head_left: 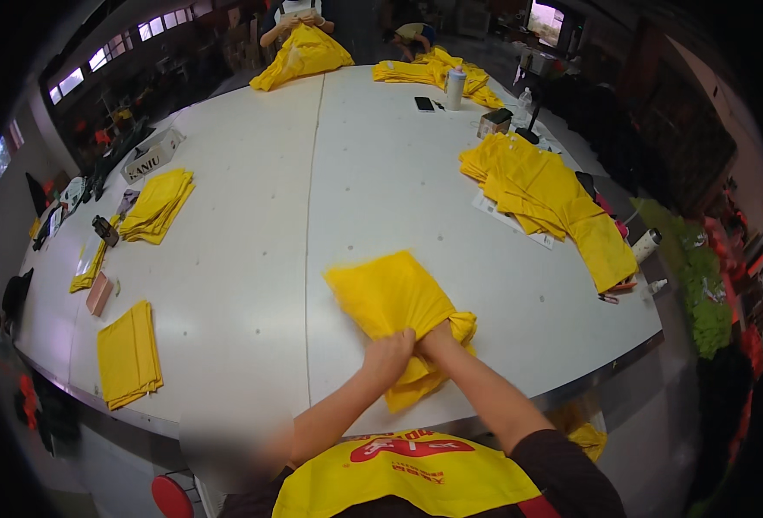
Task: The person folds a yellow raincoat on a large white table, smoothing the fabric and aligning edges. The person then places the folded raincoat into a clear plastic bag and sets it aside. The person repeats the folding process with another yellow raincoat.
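A yellow cloth piece (pixel 390 289), bag-like in shape, lies bunched on the near middle of the white table. Its far part spreads out and looks slightly blurred, while its near part hangs in folds toward me. My left hand (pixel 388 356) is closed on the cloth's near edge, fingers pinching the fabric. Close beside it, my right hand (pixel 437 340) reaches into the folds or opening of the same cloth. Fabric covers the fingers of that hand, so their grip is hidden.
Folded yellow stacks lie on the white table (pixel 252 259) at near left (pixel 129 356) and farther left (pixel 159 205). A larger pile (pixel 541 192) spreads at right. A bottle (pixel 455 89) and phone (pixel 424 104) lie far off. Across the table a person handles yellow cloth (pixel 304 56).
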